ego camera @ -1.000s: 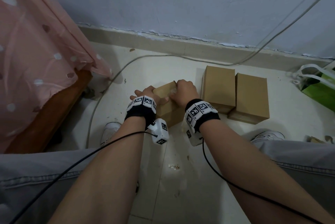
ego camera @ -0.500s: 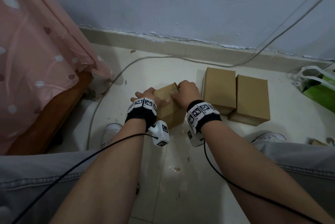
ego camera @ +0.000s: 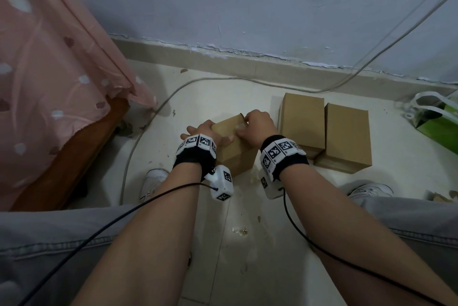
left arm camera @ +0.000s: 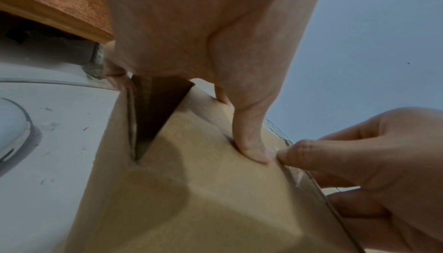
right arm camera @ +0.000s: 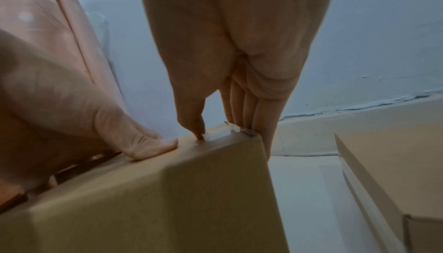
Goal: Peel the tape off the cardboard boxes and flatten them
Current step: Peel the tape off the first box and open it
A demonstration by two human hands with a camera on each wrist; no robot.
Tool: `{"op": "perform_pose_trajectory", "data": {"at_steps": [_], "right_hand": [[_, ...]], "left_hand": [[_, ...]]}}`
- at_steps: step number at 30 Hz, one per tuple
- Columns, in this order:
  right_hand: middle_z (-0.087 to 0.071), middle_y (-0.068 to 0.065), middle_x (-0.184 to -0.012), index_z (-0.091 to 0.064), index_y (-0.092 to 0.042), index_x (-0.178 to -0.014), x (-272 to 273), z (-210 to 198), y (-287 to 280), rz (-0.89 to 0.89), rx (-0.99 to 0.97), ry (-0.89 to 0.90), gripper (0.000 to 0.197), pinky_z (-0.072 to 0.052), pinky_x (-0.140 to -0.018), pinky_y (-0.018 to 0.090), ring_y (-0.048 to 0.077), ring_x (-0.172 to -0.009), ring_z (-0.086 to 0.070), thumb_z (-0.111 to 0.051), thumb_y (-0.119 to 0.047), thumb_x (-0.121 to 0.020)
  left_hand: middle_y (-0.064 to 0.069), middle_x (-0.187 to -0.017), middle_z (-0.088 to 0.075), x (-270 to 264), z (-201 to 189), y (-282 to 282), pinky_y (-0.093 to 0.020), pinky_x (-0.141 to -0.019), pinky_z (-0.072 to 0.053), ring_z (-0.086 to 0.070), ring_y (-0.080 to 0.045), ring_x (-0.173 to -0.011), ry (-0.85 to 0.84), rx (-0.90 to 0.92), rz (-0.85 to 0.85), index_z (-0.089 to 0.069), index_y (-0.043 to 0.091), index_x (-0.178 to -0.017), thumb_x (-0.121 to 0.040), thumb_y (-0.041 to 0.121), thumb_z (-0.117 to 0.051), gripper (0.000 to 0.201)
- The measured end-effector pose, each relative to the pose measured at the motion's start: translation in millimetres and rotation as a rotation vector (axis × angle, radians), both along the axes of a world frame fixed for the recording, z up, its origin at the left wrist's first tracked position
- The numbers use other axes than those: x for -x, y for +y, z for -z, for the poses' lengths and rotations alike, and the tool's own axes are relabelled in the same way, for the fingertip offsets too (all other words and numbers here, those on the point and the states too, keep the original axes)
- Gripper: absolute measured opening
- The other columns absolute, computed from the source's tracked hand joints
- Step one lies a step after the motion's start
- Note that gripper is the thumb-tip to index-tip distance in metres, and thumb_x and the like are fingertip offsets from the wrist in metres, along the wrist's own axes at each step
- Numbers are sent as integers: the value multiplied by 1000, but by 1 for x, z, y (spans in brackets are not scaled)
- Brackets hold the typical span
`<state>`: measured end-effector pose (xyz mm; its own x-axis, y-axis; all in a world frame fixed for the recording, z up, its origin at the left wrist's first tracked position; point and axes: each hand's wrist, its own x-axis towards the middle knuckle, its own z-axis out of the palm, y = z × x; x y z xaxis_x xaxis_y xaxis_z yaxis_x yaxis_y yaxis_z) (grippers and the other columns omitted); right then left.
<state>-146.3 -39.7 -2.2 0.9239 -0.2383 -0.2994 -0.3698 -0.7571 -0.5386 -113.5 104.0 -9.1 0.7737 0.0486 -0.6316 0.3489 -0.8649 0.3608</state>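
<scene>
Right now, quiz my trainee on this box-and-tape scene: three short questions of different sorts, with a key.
1. True or false: the left hand steadies the upright brown cardboard box.
2. How many other closed brown boxes lie on the pale tiled floor? A one, B two, C four.
3. Fill in: the right hand works at the clear ____ on the box's top corner.

Key: 1 true; 2 B; 3 tape.

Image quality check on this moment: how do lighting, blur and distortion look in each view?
Head view: dim, even light, sharp, wide-angle bowing along the wall; both wrist views: soft and slightly noisy, strongly stretched, the held box shadowed under the left hand and right hand; no glare anywhere.
</scene>
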Motion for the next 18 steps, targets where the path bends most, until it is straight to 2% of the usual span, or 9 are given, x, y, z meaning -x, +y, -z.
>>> {"op": "perform_pose_trajectory", "data": {"at_steps": [3, 6, 10, 18], "right_hand": [[-59, 10, -86, -57, -7, -80, -2, -4, 3, -27, 43, 17, 17, -44, -63, 31, 28, -78, -58, -65, -22, -83], [-55, 9, -84, -46, -13, -71, -4, -1, 7, -35, 86, 21, 25, -41, -63, 31, 28, -76, -55, -65, -23, -83], [-55, 11, -88, -50, -10, -80, -3, 0, 11, -42, 121, 12, 21, -40, -64, 31, 29, -78, -53, -67, -22, -83], [-50, 8, -81, -49, -10, -81, 2, 0, 14, -34, 135, -19, 20, -40, -65, 31, 29, -75, -50, -66, -21, -83]], "left_hand": [[-11, -133, -33, 0, -1, 0, -51, -106, -34, -27, -39, -130, -4, -4, 7, -44, 36, -137, -69, 62, -75, 80], [-11, -134, -32, 1, -2, -1, -51, -105, -34, -27, -40, -130, -8, -17, 7, -44, 36, -136, -69, 62, -74, 77], [-11, -134, -33, 2, -2, -2, -51, -104, -34, -27, -40, -130, -15, -12, 4, -46, 37, -135, -69, 61, -74, 76], [-11, -133, -33, 4, -3, -1, -49, -104, -33, -26, -39, -130, -13, -6, -1, -44, 36, -136, -72, 59, -74, 74]]}}
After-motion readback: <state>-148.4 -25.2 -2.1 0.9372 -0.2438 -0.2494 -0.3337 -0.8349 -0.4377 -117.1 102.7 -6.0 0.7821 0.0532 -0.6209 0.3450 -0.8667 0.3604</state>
